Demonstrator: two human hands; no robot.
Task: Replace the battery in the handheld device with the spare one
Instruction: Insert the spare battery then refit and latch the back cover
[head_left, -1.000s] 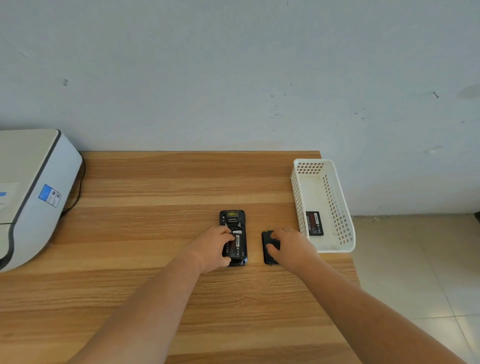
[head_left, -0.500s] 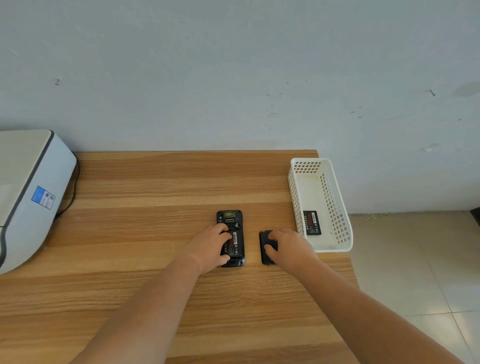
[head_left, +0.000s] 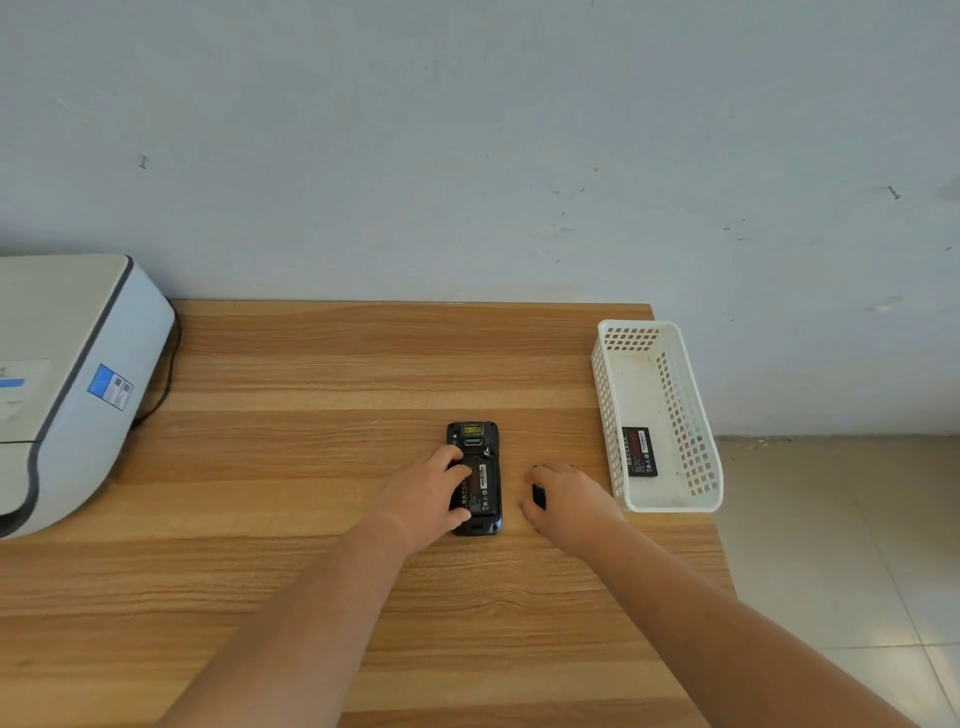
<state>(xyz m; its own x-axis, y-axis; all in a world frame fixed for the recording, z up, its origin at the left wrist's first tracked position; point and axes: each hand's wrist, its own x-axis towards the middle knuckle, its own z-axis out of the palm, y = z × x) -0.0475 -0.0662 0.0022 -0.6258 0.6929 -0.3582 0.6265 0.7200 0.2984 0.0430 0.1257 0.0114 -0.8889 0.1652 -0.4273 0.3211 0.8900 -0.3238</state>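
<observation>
Wood-grain table (head_left: 311, 597) runs under both our forearms, which reach forward from the near edge. Our left hand (head_left: 423, 501) rests on the left side of the device (head_left: 480, 480), which lies face down with its back open; thumb and forefinger are curled onto the battery (head_left: 482, 486) seated in the bay — its label shows between them. We cannot tell whether they grip it or only press on it. Just to the right, apart from the device, our right hand (head_left: 569, 501) lies palm down over the black cover (head_left: 538, 496), fingers bent and close together; only a dark sliver of the cover shows under the thumb, so we cannot tell whether it is pinched or merely covered.

Right of that hand, at the table's right edge, stands a white basket (head_left: 670, 501), and the spare (head_left: 639, 451) lies flat in its near half, label up. Far left sits a grey-white printer (head_left: 78, 374) with a blue sticker — a dark cable trails behind it. A pale wall (head_left: 467, 156) closes the back.
</observation>
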